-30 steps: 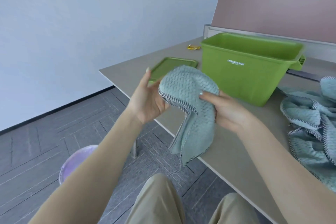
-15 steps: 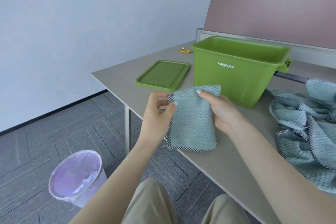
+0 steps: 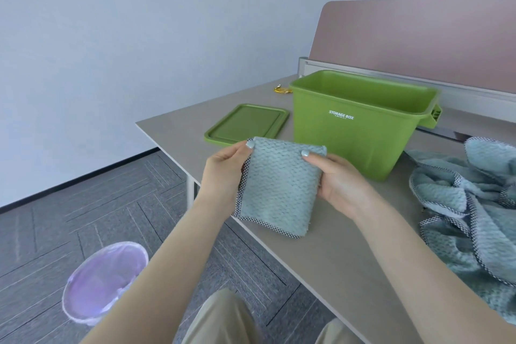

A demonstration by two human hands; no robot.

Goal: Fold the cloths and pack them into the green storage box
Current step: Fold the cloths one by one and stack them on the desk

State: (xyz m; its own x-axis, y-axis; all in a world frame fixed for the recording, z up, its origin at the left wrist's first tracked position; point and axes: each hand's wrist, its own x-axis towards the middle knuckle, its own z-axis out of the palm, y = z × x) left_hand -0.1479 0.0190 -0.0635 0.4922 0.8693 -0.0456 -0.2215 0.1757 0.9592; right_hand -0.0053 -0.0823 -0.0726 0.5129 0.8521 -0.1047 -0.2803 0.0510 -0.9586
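A: How do you reckon that folded pale teal waffle-textured cloth with the black-and-white checked hem [image 3: 279, 187] will handle?

B: Soft and light, I'd say. It has no stiffness of its own, so it droops wherever it isn't held. The weave looks grippy, not slippery, and nothing about it is fragile. The risk is only that the fold slips open.

A: Where is it now?

B: In the air over the near edge of the beige worktop [image 3: 335, 254], in front of the open green plastic storage box [image 3: 357, 131]. The left hand [image 3: 223, 173] pinches its left side, thumb on the front at the top corner. The right hand [image 3: 335, 181] pinches the right side the same way. The fingers of both hands are closed on the cloth.

A: Best place to take hold?

B: The top corners and side edges, through all the layers at once, so the stack stays together on the way into the box.

A: Counts?

B: One folded cloth in hand. One loose heap of matching teal cloths [image 3: 469, 204] on the worktop to the right; how many are in it I cannot tell, they are tangled. One box, and I cannot see its floor. One flat green lid [image 3: 248, 123] lying just left of it. One small yellow wrapper [image 3: 281, 89] behind. One purple-lined waste bin [image 3: 103, 279] on the floor.
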